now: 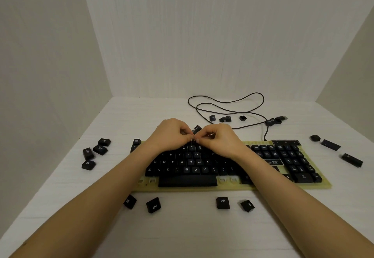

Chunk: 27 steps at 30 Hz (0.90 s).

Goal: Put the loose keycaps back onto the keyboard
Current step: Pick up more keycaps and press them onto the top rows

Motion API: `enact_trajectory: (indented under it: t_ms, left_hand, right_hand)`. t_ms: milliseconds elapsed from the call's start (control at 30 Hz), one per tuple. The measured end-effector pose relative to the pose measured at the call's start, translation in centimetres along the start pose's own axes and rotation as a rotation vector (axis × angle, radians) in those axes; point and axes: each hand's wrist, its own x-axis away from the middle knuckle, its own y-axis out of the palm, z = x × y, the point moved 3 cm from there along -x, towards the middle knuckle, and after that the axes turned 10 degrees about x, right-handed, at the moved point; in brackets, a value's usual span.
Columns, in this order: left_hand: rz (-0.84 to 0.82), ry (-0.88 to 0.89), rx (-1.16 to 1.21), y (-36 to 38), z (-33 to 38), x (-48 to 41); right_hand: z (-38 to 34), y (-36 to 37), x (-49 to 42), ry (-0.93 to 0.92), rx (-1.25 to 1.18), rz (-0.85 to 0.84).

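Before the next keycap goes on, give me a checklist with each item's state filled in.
1. Left hand and right hand over the top rows of the keyboard: ok.
2. Identity of the small item pinched in both hands' fingers: cannot tell.
3. Target socket beneath it: cannot tell, hidden.
4. Empty sockets either side of the spacebar in view: ok.
5. Alt keycaps lying loose in front of the keyboard: ok.
6. Cable clear of both hands: ok.
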Motion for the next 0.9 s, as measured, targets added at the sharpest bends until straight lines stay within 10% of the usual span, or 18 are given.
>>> enact_trajectory:
  t_ms: [633, 900]
  left_hand:
    - [0.050, -0.131, -0.093, 1.2, -0.1, -3.5]
    - [0.106, -0.043, 0.061, 0.8, -0.1, -2.8]
  right_hand:
    - [0.3, 1.4, -5.0, 0.073, 0.514, -0.034]
    - [-0.2, 0.3, -3.8, 0.006, 0.354, 0.056]
